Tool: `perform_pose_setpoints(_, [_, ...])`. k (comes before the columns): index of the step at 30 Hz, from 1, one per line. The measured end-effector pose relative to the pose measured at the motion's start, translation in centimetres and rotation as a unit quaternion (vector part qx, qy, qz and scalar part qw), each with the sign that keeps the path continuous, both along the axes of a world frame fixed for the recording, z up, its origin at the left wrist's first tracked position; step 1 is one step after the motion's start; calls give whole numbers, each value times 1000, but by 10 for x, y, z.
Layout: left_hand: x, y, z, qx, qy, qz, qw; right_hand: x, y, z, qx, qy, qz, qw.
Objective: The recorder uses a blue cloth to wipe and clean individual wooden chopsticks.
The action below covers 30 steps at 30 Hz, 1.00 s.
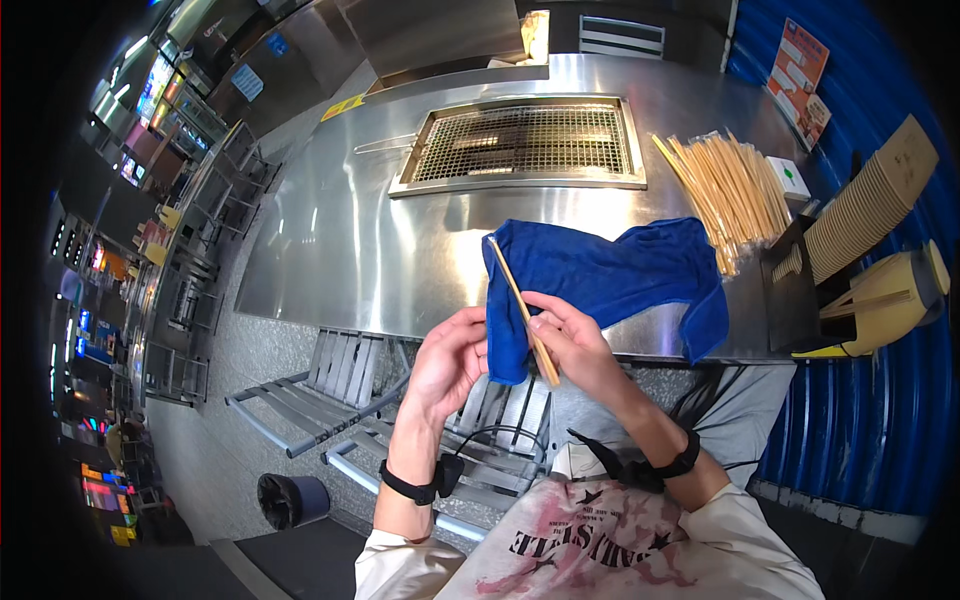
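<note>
My right hand (574,341) grips a pair of wooden chopsticks (514,288) in a clear wrapper, pointing away from me and slanting up to the left. Under them a blue cloth (622,262) lies crumpled on the steel table (330,247), one end hanging over the near edge. My left hand (450,358) is at that hanging end; its curled fingers pinch the cloth's left border, with the fingertips partly hidden behind it. Farther right on the table lies a pile of wrapped chopsticks (727,187).
A wire-mesh grill (525,142) is set into the table. Along the right side stand a white box (789,178), stacked paper cups (862,202) in a black holder (784,300) and a yellowish container (892,300). Metal folding chairs (322,397) and a lined bin (307,499) are below.
</note>
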<state>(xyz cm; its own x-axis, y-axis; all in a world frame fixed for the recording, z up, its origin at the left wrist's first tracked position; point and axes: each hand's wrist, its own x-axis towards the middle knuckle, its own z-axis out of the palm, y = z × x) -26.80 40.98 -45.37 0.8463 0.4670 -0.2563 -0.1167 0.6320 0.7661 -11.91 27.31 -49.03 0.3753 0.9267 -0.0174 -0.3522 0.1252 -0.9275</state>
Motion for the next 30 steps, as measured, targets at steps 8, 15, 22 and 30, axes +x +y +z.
perform_pose_setpoints(8, [7,-10,-21,32,42,36,998,-6,-2,2,68,17,19,997])
perform_pose_setpoints(15, [11,-20,-11,50,88,11,995,2,6,-16,61,25,-59,996])
perform_pose_setpoints(22, [16,-25,-22,16,96,15,995,-6,3,-3,128,-262,-99,951])
perform_pose_setpoints(30, [20,-15,-33,42,33,63,997,-17,-18,16,-53,-332,-180,924])
